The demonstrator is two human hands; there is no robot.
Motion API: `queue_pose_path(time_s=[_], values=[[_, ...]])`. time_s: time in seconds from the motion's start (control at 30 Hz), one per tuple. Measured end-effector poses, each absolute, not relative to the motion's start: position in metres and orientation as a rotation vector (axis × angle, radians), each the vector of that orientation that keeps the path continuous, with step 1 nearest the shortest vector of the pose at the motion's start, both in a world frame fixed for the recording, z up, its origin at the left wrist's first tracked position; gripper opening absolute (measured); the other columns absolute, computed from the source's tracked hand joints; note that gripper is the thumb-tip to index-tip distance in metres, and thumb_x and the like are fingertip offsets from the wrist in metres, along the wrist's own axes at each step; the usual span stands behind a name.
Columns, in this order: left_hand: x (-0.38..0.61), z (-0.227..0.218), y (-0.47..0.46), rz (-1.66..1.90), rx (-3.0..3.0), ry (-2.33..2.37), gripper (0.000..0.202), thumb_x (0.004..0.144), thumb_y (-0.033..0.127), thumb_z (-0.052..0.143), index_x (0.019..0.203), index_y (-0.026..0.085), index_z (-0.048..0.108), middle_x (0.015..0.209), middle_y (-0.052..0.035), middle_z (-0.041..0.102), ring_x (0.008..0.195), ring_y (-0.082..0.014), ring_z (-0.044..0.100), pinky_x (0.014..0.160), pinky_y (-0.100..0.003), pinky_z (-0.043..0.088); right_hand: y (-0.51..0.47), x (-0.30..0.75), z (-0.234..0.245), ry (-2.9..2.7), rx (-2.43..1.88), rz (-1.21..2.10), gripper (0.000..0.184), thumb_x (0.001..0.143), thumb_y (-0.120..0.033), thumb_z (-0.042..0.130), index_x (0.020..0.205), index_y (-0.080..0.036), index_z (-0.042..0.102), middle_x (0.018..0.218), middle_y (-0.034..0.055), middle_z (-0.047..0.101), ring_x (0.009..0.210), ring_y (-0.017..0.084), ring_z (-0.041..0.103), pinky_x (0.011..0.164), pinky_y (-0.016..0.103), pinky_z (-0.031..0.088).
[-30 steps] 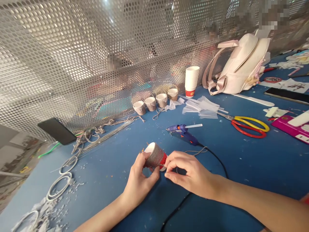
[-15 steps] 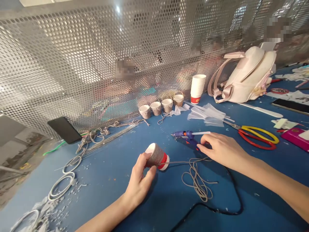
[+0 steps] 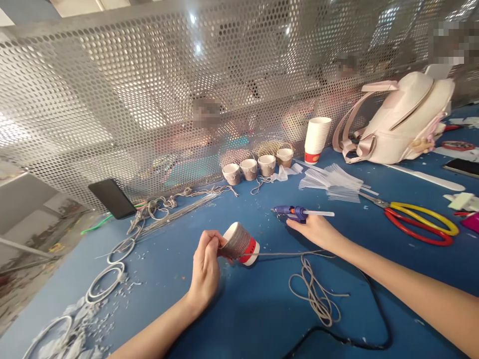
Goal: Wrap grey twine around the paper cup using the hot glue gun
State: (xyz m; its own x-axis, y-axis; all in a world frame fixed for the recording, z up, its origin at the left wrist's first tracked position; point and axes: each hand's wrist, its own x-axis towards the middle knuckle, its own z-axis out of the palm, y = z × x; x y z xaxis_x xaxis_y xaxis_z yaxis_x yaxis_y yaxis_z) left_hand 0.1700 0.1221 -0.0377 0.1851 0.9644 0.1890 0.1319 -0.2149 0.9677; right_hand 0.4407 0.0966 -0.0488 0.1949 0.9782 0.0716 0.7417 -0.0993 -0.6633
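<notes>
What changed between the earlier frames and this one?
The right hand let go of the cord beside the cup, moved rightward and forward, and took hold of the glue gun. The left hand still holds the cup; the row of small baskets stayed put.

The bare right hand has left the red-and-white paper cup wrapped in grey cord and now grips the handle of the purple-blue plastic glue gun, right of centre. A loose bundle of thin grey cord now lies at lower right. The bare left hand has turned, its thumb no longer spread below the cup.
</notes>
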Motion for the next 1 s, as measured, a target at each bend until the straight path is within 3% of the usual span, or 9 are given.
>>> queue_pose_path(time_s=[0.13, 0.27, 0.4, 0.5, 1.0], values=[[0.169, -0.037, 0.129, 1.202, 1.545, 1.101, 0.023, 0.094, 0.034, 0.040, 0.076, 0.022, 0.046, 0.066, 0.0057, 0.050, 0.052, -0.0113, 0.052, 0.053, -0.025, 0.046, 0.073, 0.431, -0.034, -1.527, -1.728, 0.727, 0.033, 0.086, -0.046, 0.048, 0.089, -0.018, 0.066, 0.085, 0.0049, 0.073, 0.082, 0.022, 0.069, 0.075, 0.031, 0.053], [0.169, -0.039, 0.128, 1.139, 1.566, 1.090, 0.019, 0.093, 0.034, 0.041, 0.081, 0.022, 0.049, 0.068, 0.0048, 0.053, 0.059, -0.0131, 0.056, 0.059, -0.026, 0.048, 0.044, 0.417, -0.022, -1.446, -1.630, 0.982, 0.034, 0.084, -0.051, 0.051, 0.084, -0.020, 0.064, 0.066, 0.0024, 0.067, 0.065, 0.020, 0.067, 0.061, 0.028, 0.053], [0.172, -0.037, 0.124, 1.008, 1.728, 1.066, 0.009, 0.087, 0.026, 0.048, 0.092, 0.020, 0.052, 0.078, 0.0017, 0.061, 0.071, -0.0149, 0.058, 0.069, -0.027, 0.048, 0.029, 0.404, -0.019, -1.554, -1.568, 0.894, 0.024, 0.084, -0.045, 0.052, 0.081, -0.024, 0.061, 0.062, -0.0009, 0.062, 0.054, 0.017, 0.059, 0.049, 0.025, 0.047], [0.176, -0.036, 0.121, 0.951, 1.906, 1.072, 0.019, 0.078, 0.019, 0.056, 0.096, 0.020, 0.053, 0.085, -0.0001, 0.062, 0.074, -0.0149, 0.057, 0.071, -0.027, 0.048, 0.028, 0.398, -0.020, -1.638, -1.516, 0.873, 0.024, 0.087, -0.043, 0.050, 0.075, -0.024, 0.056, 0.059, -0.0028, 0.058, 0.052, 0.014, 0.055, 0.048, 0.023, 0.043], [0.184, -0.032, 0.112, 0.836, 2.157, 1.250, 0.011, 0.074, 0.018, 0.050, 0.084, 0.020, 0.053, 0.069, 0.0034, 0.051, 0.060, -0.0119, 0.045, 0.057, -0.022, 0.041, 0.029, 0.388, -0.030, -1.831, -1.422, 0.670, 0.022, 0.090, -0.036, 0.049, 0.073, -0.021, 0.052, 0.057, -0.0037, 0.053, 0.045, 0.010, 0.044, 0.047, 0.023, 0.036]])
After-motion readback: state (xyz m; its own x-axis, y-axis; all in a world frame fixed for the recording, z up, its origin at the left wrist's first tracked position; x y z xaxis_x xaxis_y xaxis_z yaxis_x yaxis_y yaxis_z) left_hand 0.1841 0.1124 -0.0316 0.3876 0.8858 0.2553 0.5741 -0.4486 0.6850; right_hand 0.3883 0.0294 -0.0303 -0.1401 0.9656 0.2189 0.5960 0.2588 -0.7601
